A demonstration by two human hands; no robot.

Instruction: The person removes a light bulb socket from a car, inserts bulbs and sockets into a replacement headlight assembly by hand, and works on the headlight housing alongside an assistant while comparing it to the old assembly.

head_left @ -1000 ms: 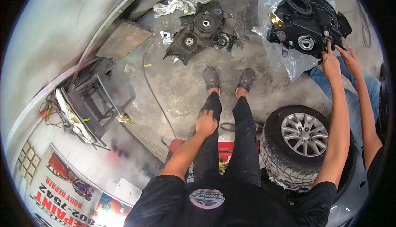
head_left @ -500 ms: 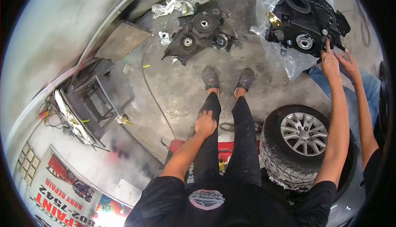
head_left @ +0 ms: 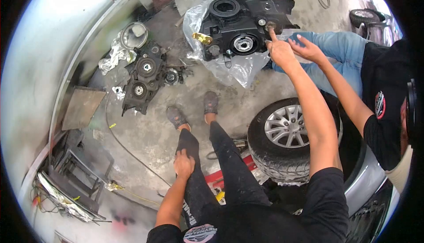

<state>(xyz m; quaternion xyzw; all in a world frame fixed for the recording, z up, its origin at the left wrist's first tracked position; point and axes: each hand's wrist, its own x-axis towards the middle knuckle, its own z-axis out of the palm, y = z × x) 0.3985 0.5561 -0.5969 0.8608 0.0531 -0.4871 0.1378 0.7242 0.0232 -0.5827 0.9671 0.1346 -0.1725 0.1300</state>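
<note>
My right hand (head_left: 282, 54) reaches out with its index finger extended, the tip touching the back of a black headlight assembly (head_left: 254, 11) beside a round fitting. Its other fingers are partly curled, with nothing visible in them. The headlight assembly lies on clear plastic sheeting (head_left: 247, 73), and a gold-coloured bracket (head_left: 202, 38) sticks out from its left side. My left hand (head_left: 183, 163) rests on my left knee, fingers spread and holding nothing. Just right of my right hand is a co-worker's hand (head_left: 309, 49), its fingers spread near the housing.
A second, dusty headlight assembly (head_left: 143, 77) lies on the floor at left, near a round clear lens (head_left: 134, 35). A wheel with a tyre (head_left: 287, 126) lies right of my legs. A hose (head_left: 126, 148) crosses the floor. The co-worker in jeans (head_left: 340, 44) sits close at right.
My view has turned right, bringing the co-worker's body into sight. My right finger stays on the headlight assembly. The co-worker's hand has drawn back slightly and opened. My left hand remains on my knee.
</note>
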